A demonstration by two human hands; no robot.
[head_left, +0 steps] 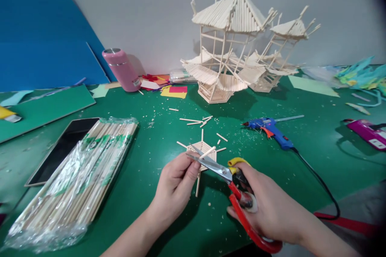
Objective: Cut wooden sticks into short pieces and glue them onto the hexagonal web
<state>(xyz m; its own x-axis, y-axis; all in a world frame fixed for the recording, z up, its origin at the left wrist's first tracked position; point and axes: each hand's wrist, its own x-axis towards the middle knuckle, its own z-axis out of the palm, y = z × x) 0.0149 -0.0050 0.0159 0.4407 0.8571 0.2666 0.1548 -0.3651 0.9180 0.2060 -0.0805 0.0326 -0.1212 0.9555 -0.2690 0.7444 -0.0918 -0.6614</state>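
Note:
My left hand (181, 176) is closed, pinching a short wooden stick (208, 152) between thumb and fingers. In my right hand (268, 200) is a pair of scissors (215, 166) with red, yellow and black handles. Its blades are parted around the stick, close to my left fingertips. Under the blades, a small web-like frame of wooden sticks (197, 186) lies on the green table, several sticks radiating from it. My hands and the scissors hide part of this frame. Short cut sticks (193, 121) are scattered just beyond it.
A blue glue gun (268, 126) lies at right, its cord trailing forward. Behind stand stick-built pavilion models (229, 16). At left, a bagged bundle of sticks (81, 176) partly covers a dark tablet-like slab (57, 156). A pink bottle (122, 70) stands near the wall.

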